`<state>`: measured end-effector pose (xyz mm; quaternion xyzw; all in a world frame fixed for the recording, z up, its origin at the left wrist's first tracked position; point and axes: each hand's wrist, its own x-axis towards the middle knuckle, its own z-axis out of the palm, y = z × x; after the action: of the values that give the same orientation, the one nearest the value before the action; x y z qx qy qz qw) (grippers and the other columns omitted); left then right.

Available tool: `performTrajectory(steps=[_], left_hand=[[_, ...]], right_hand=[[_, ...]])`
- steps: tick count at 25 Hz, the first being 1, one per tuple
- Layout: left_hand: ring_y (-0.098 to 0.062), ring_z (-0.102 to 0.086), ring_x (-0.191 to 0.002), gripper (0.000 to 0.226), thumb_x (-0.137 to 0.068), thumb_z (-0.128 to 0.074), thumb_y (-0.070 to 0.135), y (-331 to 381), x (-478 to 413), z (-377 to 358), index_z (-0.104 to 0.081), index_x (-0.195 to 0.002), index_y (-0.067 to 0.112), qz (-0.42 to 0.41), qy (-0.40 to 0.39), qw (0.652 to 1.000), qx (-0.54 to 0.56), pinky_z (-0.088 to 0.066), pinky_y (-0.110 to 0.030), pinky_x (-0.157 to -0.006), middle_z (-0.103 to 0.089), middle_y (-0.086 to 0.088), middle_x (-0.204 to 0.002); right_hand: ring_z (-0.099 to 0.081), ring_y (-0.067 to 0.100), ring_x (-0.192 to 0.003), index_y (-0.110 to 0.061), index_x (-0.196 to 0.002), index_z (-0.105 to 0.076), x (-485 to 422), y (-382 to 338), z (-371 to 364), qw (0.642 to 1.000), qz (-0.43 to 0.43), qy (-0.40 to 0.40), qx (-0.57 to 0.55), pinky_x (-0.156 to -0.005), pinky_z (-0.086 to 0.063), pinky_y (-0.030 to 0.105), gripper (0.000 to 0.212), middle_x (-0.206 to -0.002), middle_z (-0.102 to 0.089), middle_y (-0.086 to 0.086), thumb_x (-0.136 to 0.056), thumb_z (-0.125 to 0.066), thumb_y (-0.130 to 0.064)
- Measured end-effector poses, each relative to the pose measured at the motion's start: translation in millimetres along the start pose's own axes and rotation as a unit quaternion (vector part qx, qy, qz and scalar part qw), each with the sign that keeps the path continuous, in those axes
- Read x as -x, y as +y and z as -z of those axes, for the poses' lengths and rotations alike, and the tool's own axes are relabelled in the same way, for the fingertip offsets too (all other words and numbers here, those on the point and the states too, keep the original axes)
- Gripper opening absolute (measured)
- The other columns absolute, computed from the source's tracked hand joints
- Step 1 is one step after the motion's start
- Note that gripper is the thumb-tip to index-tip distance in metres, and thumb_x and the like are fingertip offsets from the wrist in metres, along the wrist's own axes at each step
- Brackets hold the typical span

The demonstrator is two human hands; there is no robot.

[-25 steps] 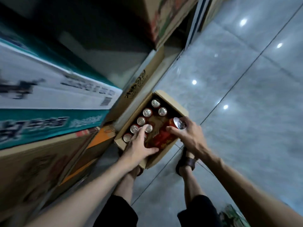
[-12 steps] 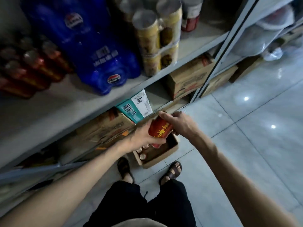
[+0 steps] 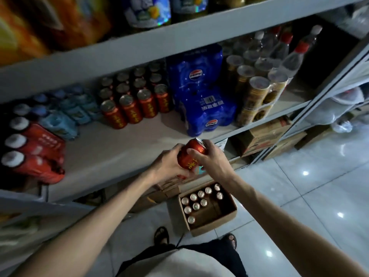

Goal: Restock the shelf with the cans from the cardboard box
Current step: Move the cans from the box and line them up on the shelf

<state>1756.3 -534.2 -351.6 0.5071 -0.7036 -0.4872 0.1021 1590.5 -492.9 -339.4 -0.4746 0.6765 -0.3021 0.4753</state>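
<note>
A red can (image 3: 192,153) with yellow lettering hangs tilted just in front of the middle shelf's front edge (image 3: 119,150). My left hand (image 3: 169,164) grips its lower side and my right hand (image 3: 210,159) wraps over its top and right side. Whether a second can lies hidden under my hands I cannot tell. Rows of matching red cans (image 3: 137,105) stand upright farther back on the shelf. Below, on the floor, the open cardboard box (image 3: 215,226) holds several upright cans (image 3: 196,205) along its left side.
On the shelf, a blue Pepsi pack (image 3: 201,96) stands right of the red cans, wrapped gold cans (image 3: 257,96) and clear bottles (image 3: 279,52) beyond. Light-blue packs (image 3: 65,113) and red bottle packs (image 3: 36,154) lie left. Cardboard cartons (image 3: 265,134) fill the bottom shelf. My sandalled feet flank the box.
My hands rose from the box on the floor to shelf height with the red can between them. The view lifted from the floor to the middle shelf.
</note>
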Motion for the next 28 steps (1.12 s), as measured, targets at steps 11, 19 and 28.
performTrajectory(steps=[11,19,28], left_hand=[[-0.032,-0.036,-0.139,0.105,-0.066,-0.074,0.059,-97.0,-23.2,89.5,-0.019,-0.148,0.025,0.054,0.118,0.978,-0.164,-0.038,-0.045,-0.109,-0.032,-0.008,-0.155],[-0.057,-0.012,-0.137,0.124,-0.057,-0.074,0.071,-151.1,-29.9,112.1,-0.008,-0.152,0.025,0.187,-0.005,0.913,-0.362,-0.02,-0.064,-0.112,-0.006,-0.028,-0.154],[-0.059,-0.013,-0.137,0.125,-0.06,-0.075,0.069,-152.3,-32.2,109.6,-0.005,-0.154,0.023,0.186,0.001,0.901,-0.391,-0.021,-0.063,-0.112,-0.004,-0.033,-0.154]], right_hand=[[-0.061,0.022,-0.101,-0.022,-0.132,-0.048,-93.7,-66.1,-82.8,0.957,0.126,0.085,0.249,-0.087,-0.054,0.034,0.065,-0.122,-0.055,0.007,-0.076,-0.078,-0.034],[-0.058,0.031,-0.108,-0.014,-0.131,-0.05,-159.0,-78.5,-82.0,0.836,0.176,0.157,0.495,-0.097,-0.042,0.042,0.067,-0.125,-0.055,0.012,-0.076,-0.073,-0.043],[-0.045,0.036,-0.127,-0.01,-0.131,-0.048,-183.9,-73.5,-78.5,0.796,0.191,0.183,0.545,-0.119,-0.015,0.046,0.076,-0.125,-0.063,0.017,-0.074,-0.072,-0.054]])
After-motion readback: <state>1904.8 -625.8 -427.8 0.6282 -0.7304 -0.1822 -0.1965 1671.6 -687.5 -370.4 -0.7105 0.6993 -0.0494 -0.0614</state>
